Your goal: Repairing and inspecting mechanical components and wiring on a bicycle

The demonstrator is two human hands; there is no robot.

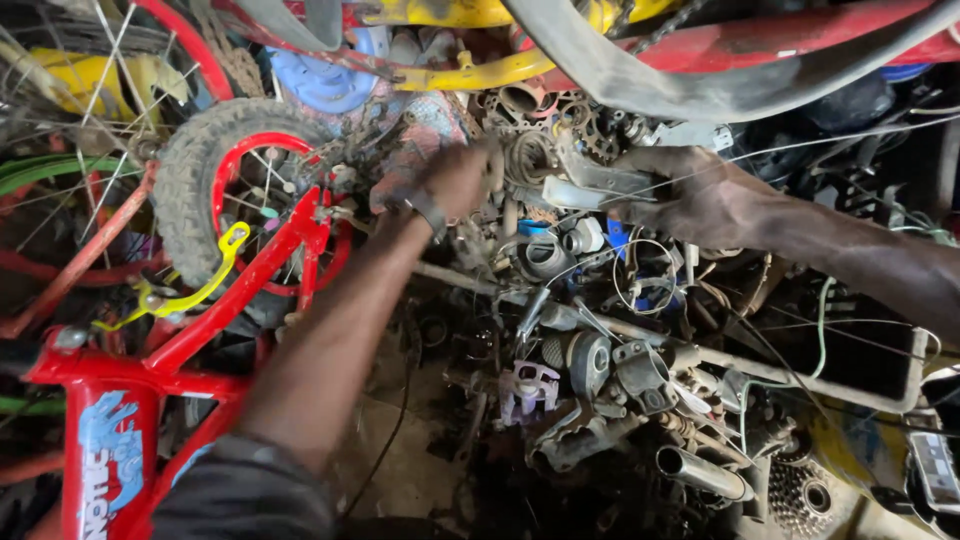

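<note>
Setting: a bicycle repair workshop, cramped and heavily cluttered.

Evidence, left side: a small red bicycle frame (250, 290) with a knobby tyre (190, 175) on a red spoked rim, and a yellow plastic lever (205, 280) clipped near the fork. More spoked wheels (60, 110) are stacked behind it.

Evidence, centre: a deep heap of loose metal parts (590, 340), greasy and dull, including hubs, clamps, brackets, tubes and tangled cable. A toothed sprocket cluster (800, 495) lies at lower right; a chrome tube (700, 472) sits just beside it.

Evidence, top: red and yellow frames (760, 40) overhead, a slack grey inner tube (700, 95) draped across them.

Everything looks oily, worn and second-hand.
</note>
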